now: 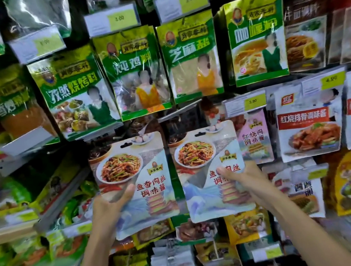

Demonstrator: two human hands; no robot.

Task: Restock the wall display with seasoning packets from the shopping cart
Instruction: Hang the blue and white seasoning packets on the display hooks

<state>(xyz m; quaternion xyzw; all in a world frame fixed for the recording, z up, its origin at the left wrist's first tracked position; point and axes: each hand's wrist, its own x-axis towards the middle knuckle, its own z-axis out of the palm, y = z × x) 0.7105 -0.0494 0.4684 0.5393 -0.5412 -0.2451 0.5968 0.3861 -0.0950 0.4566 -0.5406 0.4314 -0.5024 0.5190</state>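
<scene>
Green-and-yellow pkts fill the wall display top to bottom, hung in rows w/ yellow price tags above them. Top row, L to R: several green seasoning bags side by side; brown noodle-sauce pkts to their right. Mid row right: white rib-sauce pkts, w/ a pink-labelled pkt just beside them. Lower rows blurred, can't read.

Two matching pale-blue seasoning pkts, each w/ a stir-fry plate photo and red lettering, are held upright side by side in front of the mid row, apart from each other. Left pkt is pinched by left hand, thumb on front at its lower left edge. Right pkt is pinched by right hand, thumb across the red lettering.
</scene>
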